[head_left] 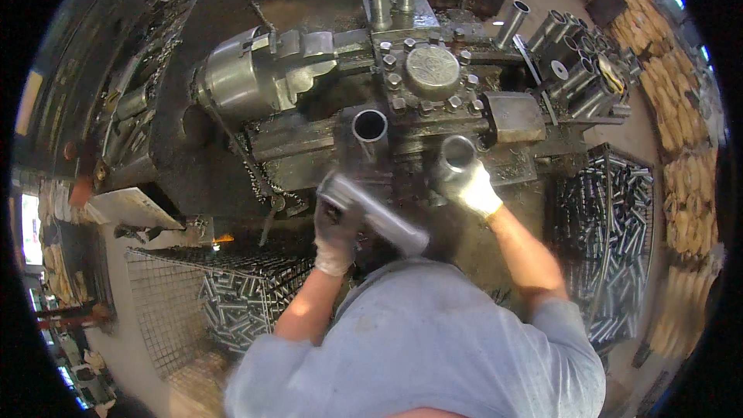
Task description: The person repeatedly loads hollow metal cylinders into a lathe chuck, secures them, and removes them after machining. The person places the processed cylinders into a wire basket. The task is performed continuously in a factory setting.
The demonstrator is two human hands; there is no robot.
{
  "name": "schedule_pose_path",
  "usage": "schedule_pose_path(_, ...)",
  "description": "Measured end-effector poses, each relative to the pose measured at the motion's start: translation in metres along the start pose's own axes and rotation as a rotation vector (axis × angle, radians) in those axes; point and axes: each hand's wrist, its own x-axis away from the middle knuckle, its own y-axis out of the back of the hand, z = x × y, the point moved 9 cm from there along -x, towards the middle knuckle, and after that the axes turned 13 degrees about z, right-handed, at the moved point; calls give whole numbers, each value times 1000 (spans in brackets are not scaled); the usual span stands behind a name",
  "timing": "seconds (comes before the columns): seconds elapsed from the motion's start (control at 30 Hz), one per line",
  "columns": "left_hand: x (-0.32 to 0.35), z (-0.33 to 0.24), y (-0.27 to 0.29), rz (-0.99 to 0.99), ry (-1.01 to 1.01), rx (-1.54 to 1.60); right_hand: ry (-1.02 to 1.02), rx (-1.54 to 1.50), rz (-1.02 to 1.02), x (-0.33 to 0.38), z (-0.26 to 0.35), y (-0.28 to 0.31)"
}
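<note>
Head view: left hand (334, 241), grimy-gloved, fingers closed around a smooth metal tube (383, 218), tilted and motion-blurred, below-left of the round metal cap (432, 68). Right hand (476, 190), white-gloved, wrapped on a second tube (458, 155), open end up, below and slightly right of the cap. Third tube (370, 125) stands hollow end up, below-left of the cap. Drum-shaped shiny chuck (240, 77) left of the cap; wire mesh basket (159, 302) far below-left of it, metal pipes (236, 306) heaped inside.

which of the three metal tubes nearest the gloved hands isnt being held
The standing tube, its open end up, beyond and between the left hand and right hand. The left grips the slanted tube; the right, the other tube.
</note>
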Motion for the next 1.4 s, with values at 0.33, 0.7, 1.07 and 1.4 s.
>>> schedule_pose_path(0.33,-20,55,82,29,123,842,429,635,250,5,68,-133)
schedule_pose_path(0.7,-35,18,78,-35,-8,815,-65,-273,511,-58,83,-129)
schedule_pose_path(1.07,-111,-7,59,-6,118,30,303,-57,668,-44,208,-42)
schedule_pose_path(1.4,-43,23,161,-281,37,-467,401,1371,332,-304,167,36)
